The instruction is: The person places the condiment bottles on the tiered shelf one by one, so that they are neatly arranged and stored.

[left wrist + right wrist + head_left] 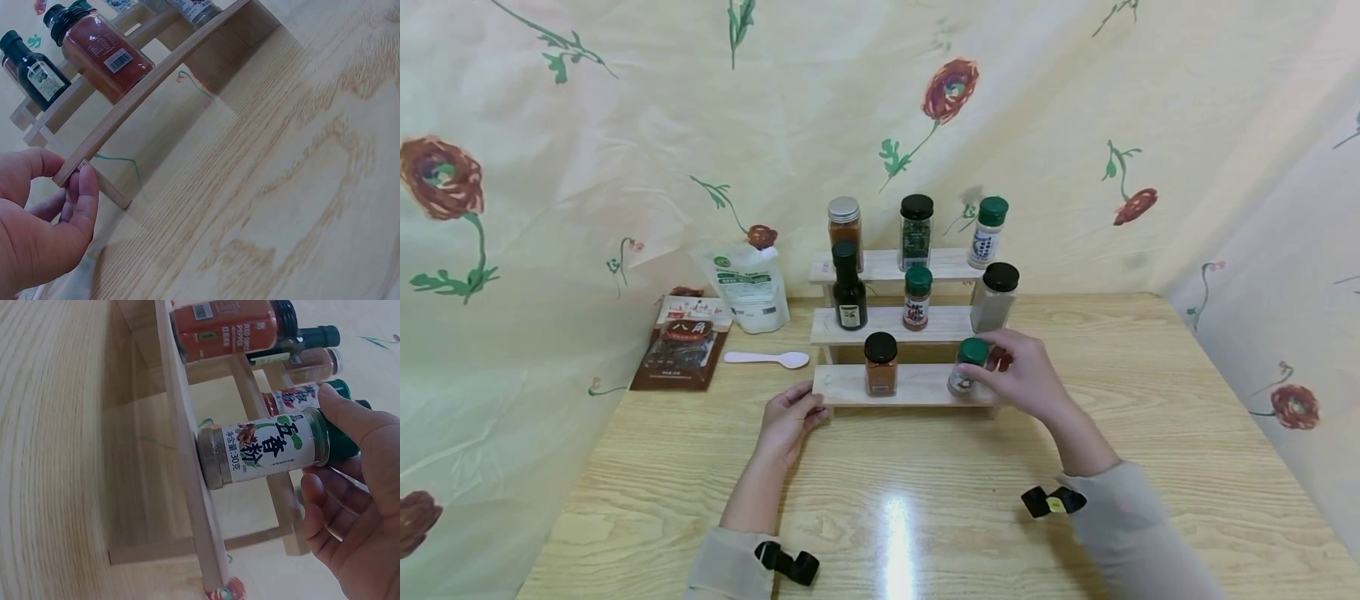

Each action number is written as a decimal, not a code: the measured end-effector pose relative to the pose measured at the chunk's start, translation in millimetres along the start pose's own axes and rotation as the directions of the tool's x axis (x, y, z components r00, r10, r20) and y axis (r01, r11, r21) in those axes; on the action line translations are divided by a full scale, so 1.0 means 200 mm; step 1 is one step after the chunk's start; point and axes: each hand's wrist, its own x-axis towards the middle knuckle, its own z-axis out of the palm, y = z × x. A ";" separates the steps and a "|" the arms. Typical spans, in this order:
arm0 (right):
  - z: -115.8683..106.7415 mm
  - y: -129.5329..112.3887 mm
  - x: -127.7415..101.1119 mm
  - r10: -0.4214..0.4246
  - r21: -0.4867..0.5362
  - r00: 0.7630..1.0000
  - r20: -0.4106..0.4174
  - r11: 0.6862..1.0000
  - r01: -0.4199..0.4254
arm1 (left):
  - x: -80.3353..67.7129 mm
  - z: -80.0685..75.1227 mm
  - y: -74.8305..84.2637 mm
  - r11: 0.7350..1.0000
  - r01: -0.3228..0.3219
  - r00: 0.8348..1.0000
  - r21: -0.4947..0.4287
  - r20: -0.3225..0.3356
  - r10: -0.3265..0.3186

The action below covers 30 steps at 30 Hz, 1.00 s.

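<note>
1. The right hand (1026, 379) grasps the green-capped jar (968, 366) by its cap; the jar stands on the rack's (925, 387) bottom step.
2. The left hand (790, 421) pinches the step's left end.
3. Best keep the jar upright and the rack steadied.
4. The rack sits on a glossy wooden table (925, 500), with floral cloth (625, 125) behind.

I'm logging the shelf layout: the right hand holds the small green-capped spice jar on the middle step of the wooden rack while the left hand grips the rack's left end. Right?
Not quite. The small green-capped spice jar stands on the bottom step of the wooden three-step rack, not the middle, as the head view shows. The right hand does hold it, and the left hand grips the rack's left end.
</note>
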 end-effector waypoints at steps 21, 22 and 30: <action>0.07 0.02 0.03 -0.029 0.006 0.999 0.023 1.000 0.029 | -0.01 0.00 0.01 0.999 -0.026 0.999 0.047 -0.017 0.027; 0.07 0.02 0.03 -0.028 0.005 0.999 0.023 1.000 0.027 | -0.01 0.00 0.01 0.998 -0.027 0.999 0.048 -0.016 0.027; 0.07 0.01 0.03 -0.026 0.007 0.999 0.020 1.000 0.026 | -0.01 0.00 0.02 0.998 -0.026 1.000 0.058 -0.016 0.027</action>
